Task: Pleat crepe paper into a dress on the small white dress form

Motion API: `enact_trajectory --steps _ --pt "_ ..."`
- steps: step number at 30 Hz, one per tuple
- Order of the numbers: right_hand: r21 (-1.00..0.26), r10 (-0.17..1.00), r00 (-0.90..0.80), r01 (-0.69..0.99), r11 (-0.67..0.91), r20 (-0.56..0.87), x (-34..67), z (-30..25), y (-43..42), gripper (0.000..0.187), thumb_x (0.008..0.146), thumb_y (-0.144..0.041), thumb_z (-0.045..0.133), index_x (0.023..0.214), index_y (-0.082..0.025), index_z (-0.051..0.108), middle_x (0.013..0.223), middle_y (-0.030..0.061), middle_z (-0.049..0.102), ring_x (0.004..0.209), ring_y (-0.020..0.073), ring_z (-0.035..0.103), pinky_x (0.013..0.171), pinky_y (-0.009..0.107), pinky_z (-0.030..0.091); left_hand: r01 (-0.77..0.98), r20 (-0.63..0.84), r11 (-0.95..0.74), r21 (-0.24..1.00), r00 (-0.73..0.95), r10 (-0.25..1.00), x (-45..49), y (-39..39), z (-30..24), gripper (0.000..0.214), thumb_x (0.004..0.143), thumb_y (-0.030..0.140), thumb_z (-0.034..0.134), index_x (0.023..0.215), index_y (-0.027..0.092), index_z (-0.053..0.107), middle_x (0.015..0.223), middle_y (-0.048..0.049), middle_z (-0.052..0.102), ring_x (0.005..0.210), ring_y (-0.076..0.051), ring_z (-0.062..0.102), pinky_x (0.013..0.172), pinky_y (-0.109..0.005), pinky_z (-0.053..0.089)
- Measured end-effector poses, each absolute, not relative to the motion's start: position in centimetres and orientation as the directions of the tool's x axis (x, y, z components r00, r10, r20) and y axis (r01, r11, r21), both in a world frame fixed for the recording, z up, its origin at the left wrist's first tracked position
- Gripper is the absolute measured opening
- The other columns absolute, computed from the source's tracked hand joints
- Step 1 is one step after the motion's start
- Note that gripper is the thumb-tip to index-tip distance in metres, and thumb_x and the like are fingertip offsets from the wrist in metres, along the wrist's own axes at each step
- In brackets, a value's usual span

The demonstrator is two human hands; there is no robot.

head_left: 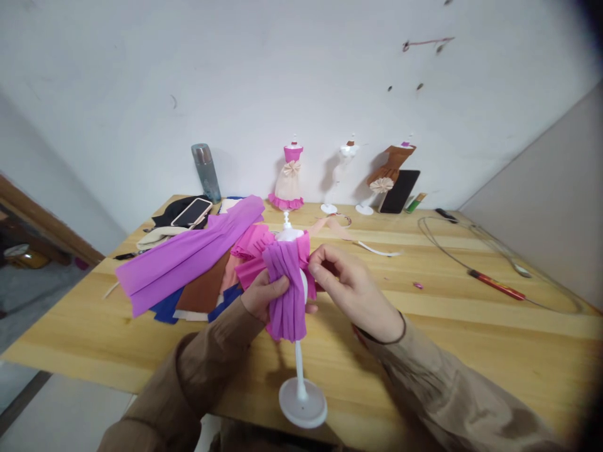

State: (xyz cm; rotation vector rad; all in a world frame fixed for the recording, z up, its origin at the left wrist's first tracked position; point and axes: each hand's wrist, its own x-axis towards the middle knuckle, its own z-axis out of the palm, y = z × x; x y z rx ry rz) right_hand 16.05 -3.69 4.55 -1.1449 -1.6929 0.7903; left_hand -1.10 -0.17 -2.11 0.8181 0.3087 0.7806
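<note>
A small white dress-form mannequin (288, 235) on a round-based stand (303, 402) is held tilted in front of me. Pleated purple crepe paper (286, 301) covers its front, and pink crepe paper (304, 242) wraps its upper body and sides. My left hand (267, 294) grips the purple paper and the form, thumb on the front pleats. At the right side, my right hand (346, 282) pinches the edge of the pink paper between thumb and forefinger. Parts of the fingers of both hands are hidden behind the form.
Crepe paper sheets lie on the left, a long purple one (193, 257) on top, near a phone (192, 212) and a flask (206, 172). Along the wall stand dressed forms (288, 176) and a bare one (342, 166). A red-handled tool with a cord (497, 285) lies right.
</note>
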Motion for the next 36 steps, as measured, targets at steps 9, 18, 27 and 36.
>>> enact_trajectory --steps 9,18,27,36 --pt "-0.843 0.920 -0.109 0.372 0.389 0.377 16.6 4.3 -2.9 0.012 0.086 -0.032 0.059 0.082 -0.020 0.058 0.070 0.0002 0.055 0.059 0.0138 0.051 0.057 0.029 0.044 -0.514 0.079 0.428 0.743 0.702 0.707 -0.9 -0.4 -2.1 0.045 0.073 0.043 0.081 0.103 0.015 0.064 0.092 -0.0090 0.073 0.092 -0.030 0.073 0.078 -0.046 0.063" --pt "-0.741 0.894 -0.103 0.523 0.422 0.436 16.3 4.2 -3.7 0.018 0.090 -0.029 0.053 0.075 -0.021 0.052 0.062 0.0002 0.057 0.054 0.0136 0.052 0.054 0.028 0.040 -0.531 0.035 0.414 0.740 0.645 0.764 -0.8 -0.3 -1.9 0.046 0.067 0.042 0.086 0.097 0.015 0.062 0.078 -0.0038 0.070 0.069 -0.022 0.071 0.072 -0.043 0.063" --pt "-0.692 0.855 -0.121 0.535 0.485 0.505 15.4 4.4 -4.2 0.012 0.087 -0.025 0.056 0.076 -0.020 0.057 0.058 -0.0014 0.053 0.052 0.0134 0.050 0.053 0.028 0.039 -0.511 0.019 0.369 0.776 0.603 0.797 -0.2 -0.5 -2.0 0.047 0.065 0.042 0.087 0.094 0.015 0.063 0.071 -0.0019 0.068 0.061 -0.019 0.068 0.062 -0.033 0.058" --pt "-0.920 0.953 -0.155 0.259 0.293 0.260 15.7 3.9 -3.6 0.027 0.087 -0.043 0.061 0.078 -0.018 0.059 0.059 -0.0021 0.053 0.050 0.0123 0.051 0.049 0.026 0.042 -0.531 0.057 0.255 0.808 0.502 0.863 0.4 -0.4 -1.9 0.047 0.065 0.042 0.087 0.095 0.013 0.065 0.073 -0.0043 0.070 0.061 -0.019 0.067 0.063 -0.033 0.056"
